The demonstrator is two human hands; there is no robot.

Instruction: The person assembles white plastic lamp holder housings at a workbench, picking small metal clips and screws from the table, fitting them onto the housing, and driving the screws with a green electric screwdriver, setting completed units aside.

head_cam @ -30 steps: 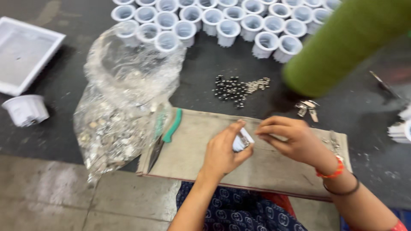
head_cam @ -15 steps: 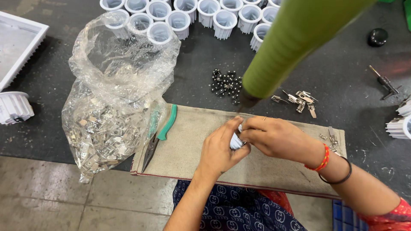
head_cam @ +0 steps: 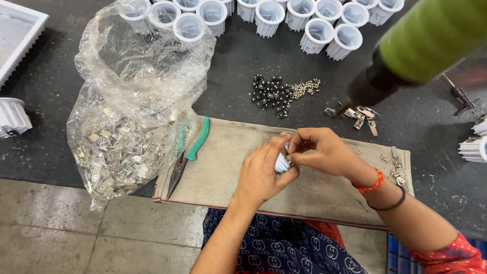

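Clear plastic bag — full of small metal clips.

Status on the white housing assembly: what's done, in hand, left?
Done: cannot tell which white housings in the rows at the top are finished. In hand: left hand cups one small white piece while right hand works at its rim. Left: bag of metal clips is well filled; black screws lie piled.

Small white ribbed plastic piece, mostly hidden, just above beige mat.
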